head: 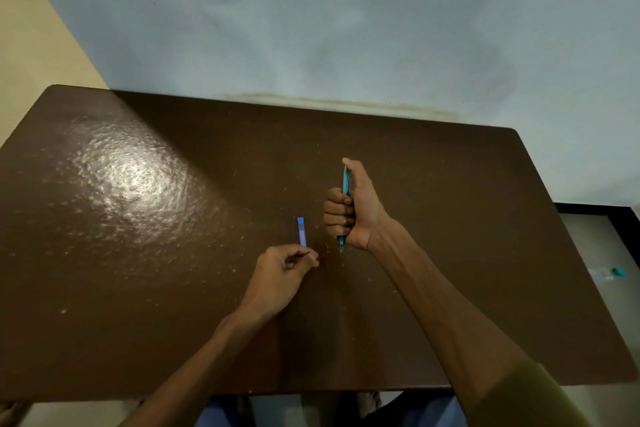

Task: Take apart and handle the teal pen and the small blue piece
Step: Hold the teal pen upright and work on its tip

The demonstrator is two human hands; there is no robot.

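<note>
My right hand point(349, 208) is wrapped in a fist around the teal pen point(345, 184), which stands nearly upright over the brown table point(138, 253); the thumb rests on its top end and its tip pokes out below the fist. The small blue piece point(301, 230), a thin flat strip, sticks up from the fingertips of my left hand point(284, 269), which pinches its lower end just left of the pen.
The table's back edge meets a pale blue wall. On the floor to the right, past the table's edge, lies a small clear item with a teal cap point(611, 272). My knees and feet show under the near edge.
</note>
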